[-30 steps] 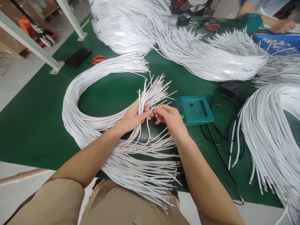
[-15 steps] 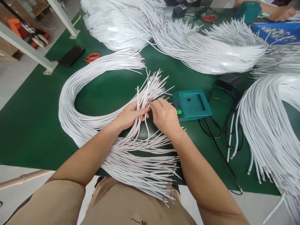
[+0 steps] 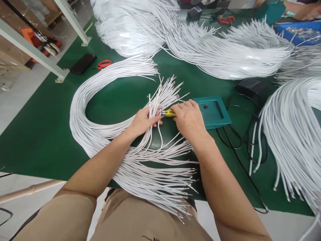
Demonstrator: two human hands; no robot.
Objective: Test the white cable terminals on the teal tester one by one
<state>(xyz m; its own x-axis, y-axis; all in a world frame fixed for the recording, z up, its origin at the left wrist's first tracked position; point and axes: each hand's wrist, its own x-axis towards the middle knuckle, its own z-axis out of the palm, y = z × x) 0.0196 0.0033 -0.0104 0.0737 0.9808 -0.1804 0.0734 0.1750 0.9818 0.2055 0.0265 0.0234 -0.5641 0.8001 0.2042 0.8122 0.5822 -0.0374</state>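
A large bundle of white cables (image 3: pixel 80 110) curves in a C shape over the green table, its metal-tipped ends fanned out to the right. My left hand (image 3: pixel 144 122) pinches several of these cables near their ends. Yellow-handled pliers (image 3: pixel 170 113) are in my right hand (image 3: pixel 189 118), their jaws at the cable ends by my left fingertips. Partly behind my right hand lies a teal device (image 3: pixel 213 112) with a recessed square top. What exactly the jaws touch is too small to tell.
More white cable bundles lie at the back (image 3: pixel 225 57) and right (image 3: pixel 288 127). Red scissors (image 3: pixel 104 64) and a black phone (image 3: pixel 83 63) are at the back left. A blue tray (image 3: pixel 283 28) holds small metal parts near another person's hand (image 3: pixel 307 12).
My right hand has moved slightly right and now holds the yellow pliers, with their jaws at the cable ends. The view has shifted a little. My left hand keeps its grip.
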